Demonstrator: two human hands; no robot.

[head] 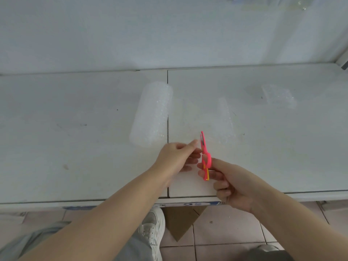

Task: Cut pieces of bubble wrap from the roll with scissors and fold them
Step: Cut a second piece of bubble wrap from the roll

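A roll of clear bubble wrap [152, 113] lies on the white table [75, 138], and a sheet unrolled from it [207, 121] stretches to the right, its far edge curling up. My right hand [226, 183] holds small pink scissors [204, 155] upright at the sheet's near edge, blades nearly closed. Just left of the blades, my left hand [175, 157] pinches the near edge of the sheet. A folded piece of bubble wrap [278, 96] rests at the back right.
A seam [167, 166] runs front to back through the table between two panels. A white wall stands behind. Below the table edge are pink floor tiles, a piece of cardboard [180, 221] and my white shoe [152, 228].
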